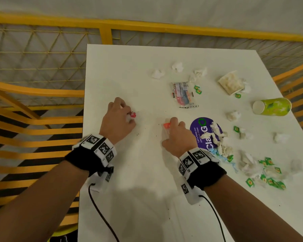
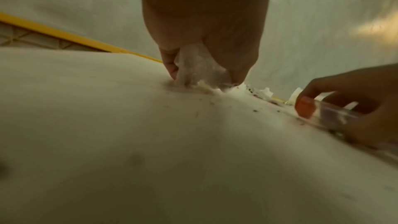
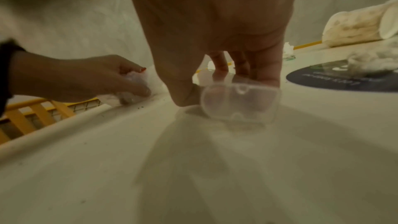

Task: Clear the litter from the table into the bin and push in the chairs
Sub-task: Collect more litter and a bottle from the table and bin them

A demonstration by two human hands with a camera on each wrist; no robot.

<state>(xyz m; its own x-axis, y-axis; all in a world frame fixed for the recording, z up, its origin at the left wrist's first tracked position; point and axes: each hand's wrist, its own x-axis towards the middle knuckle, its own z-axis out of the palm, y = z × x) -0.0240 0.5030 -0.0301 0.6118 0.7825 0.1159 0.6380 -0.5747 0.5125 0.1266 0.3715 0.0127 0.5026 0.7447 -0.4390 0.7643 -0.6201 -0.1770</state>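
On the white table point(image 1: 147, 67) my left hand point(image 1: 120, 117) grips a crumpled white tissue point(image 2: 198, 64) with a red bit point(image 1: 133, 114) showing, pressed against the tabletop. My right hand point(image 1: 177, 133) holds a small clear plastic container point(image 3: 239, 103) with an orange cap point(image 1: 166, 125), lying on the table. Litter is spread to the right: crumpled tissues point(image 1: 157, 74), a clear packet of coloured items point(image 1: 182, 95), green tags point(image 1: 198, 89), a tipped green paper cup point(image 1: 273, 106) and a beige crushed cup point(image 1: 231, 82).
A purple round sticker point(image 1: 199, 130) lies on the table by my right hand, with torn tissue on it. Yellow railings point(image 1: 42, 23) and yellow chair slats point(image 1: 33, 123) stand left of the table. Dark crumbs dot the tabletop between my hands.
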